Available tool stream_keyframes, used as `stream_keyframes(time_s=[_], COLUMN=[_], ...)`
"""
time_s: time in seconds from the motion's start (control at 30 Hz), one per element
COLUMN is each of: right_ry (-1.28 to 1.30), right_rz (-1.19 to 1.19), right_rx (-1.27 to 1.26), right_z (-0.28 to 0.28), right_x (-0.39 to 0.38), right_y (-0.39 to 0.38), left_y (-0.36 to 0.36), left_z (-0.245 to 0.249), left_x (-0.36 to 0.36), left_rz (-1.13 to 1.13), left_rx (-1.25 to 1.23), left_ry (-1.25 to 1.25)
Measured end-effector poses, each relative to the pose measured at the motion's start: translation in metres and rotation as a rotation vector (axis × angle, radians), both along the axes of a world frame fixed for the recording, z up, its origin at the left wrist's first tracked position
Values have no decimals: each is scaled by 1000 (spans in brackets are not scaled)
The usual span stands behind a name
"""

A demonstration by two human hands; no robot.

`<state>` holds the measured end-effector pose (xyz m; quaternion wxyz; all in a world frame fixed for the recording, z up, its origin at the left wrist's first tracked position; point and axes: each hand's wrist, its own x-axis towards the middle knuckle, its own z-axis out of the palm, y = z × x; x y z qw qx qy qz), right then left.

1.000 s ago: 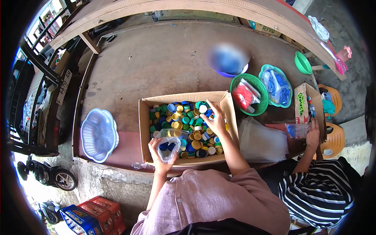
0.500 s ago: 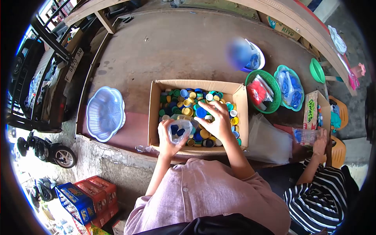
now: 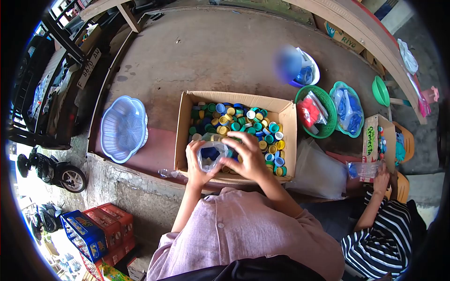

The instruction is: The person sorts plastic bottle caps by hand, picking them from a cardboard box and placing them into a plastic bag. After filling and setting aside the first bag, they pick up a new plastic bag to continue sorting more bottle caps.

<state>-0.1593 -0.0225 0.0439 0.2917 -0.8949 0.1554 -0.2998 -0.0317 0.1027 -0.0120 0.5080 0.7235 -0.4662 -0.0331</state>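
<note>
An open cardboard box (image 3: 183,136) sits in front of me, full of several blue, green, yellow and white bottle caps (image 3: 243,122). My left hand (image 3: 196,167) holds a small clear plastic bag (image 3: 209,155) with blue caps inside, over the box's near left part. My right hand (image 3: 248,157) is right beside it, fingers at the bag's mouth. Whether a cap is pinched between those fingers is hidden.
A pale blue basket (image 3: 123,129) lies left of the box. Right of it are a stack of clear bags (image 3: 318,171), green baskets with bagged red caps (image 3: 311,112) and blue caps (image 3: 347,110), and a person in a striped shirt (image 3: 382,239) holding a bag.
My right hand came back from the caps at the far side of the box to the bag's mouth. The bag rose slightly and moved toward the box's middle.
</note>
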Motion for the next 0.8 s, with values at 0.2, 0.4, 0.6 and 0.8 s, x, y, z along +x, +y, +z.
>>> stream_keyframes(time_s=[0.2, 0.4, 0.6, 0.8], right_ry=[243, 370, 114, -15], right_rz=[-454, -435, -334, -213], right_rx=[-4, 30, 227, 321], right_z=[-71, -104, -94, -44], right_x=[-3, -5, -15, -16], right_y=[-100, -133, -121, -90], left_y=[2, 3, 1, -1], left_z=[-4, -6, -2, 2], left_x=[3, 1, 2, 2], left_rz=[6, 33, 25, -19], left_rx=[-77, -84, -50, 36], left_ry=[-72, -64, -79, -77])
